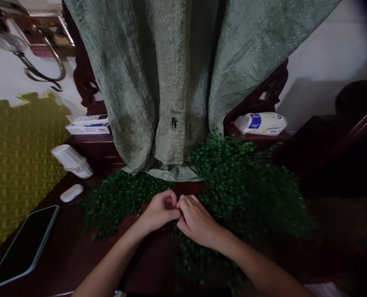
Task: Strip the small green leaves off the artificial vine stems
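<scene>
My left hand (160, 211) and my right hand (198, 220) meet at the fingertips above the dark red tabletop (157, 266). The left thumb and fingers curl into a ring, closed at the tips. My right hand's fingers are bent in a pinch against them. Whatever lies between the fingertips is too small or hidden to make out. Left of my hands spreads a low heap of green sprigs (121, 198) with fine round leaves or beads. A larger heap of the same greenery (242, 185) lies to the right, partly behind and under my right hand and forearm.
A grey-green woven sack (174, 82) hangs over the table's back. Leftward are a phone (25, 243), a white earbud case (72, 192), a white bottle-like container (72, 161), a box (88, 126) and a yellow foam mat (22, 165). A tissue pack (262, 123) sits back right.
</scene>
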The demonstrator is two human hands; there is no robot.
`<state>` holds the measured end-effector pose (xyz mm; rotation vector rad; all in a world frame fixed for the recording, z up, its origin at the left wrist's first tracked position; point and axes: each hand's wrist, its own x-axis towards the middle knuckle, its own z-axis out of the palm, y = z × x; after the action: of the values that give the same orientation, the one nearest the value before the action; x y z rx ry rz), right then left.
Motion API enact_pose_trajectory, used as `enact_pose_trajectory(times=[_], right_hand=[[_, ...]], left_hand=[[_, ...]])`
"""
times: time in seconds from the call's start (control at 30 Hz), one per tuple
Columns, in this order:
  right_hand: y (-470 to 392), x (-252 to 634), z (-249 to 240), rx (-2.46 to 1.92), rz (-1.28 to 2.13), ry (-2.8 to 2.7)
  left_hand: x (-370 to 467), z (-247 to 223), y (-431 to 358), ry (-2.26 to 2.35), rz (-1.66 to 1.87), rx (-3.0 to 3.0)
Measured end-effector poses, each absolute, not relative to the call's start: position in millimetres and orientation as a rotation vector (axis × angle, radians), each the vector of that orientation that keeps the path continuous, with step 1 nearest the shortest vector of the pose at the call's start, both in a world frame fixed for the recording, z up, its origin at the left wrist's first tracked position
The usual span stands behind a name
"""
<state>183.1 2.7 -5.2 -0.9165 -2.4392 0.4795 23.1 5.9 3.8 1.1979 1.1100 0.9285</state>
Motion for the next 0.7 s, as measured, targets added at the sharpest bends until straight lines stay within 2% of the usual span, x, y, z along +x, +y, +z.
enact_pose_trajectory(times=[0.2, 0.43, 0.7], right_hand=[[9.6, 187.6, -8.8, -0.938, 0.504, -2.38], [23.1, 197.3, -8.6, -1.012, 0.581, -2.181], [17.8, 193.2, -7.7, -0.968, 0.607, -2.136]], left_hand=[[16.3, 0.9, 7.7, 1.137, 0.976, 1.146], [-4.4, 11.7, 20.1, 1.178, 1.203, 1.015], [-5.1, 18.5, 16.4, 1.155, 1.176, 0.93]])
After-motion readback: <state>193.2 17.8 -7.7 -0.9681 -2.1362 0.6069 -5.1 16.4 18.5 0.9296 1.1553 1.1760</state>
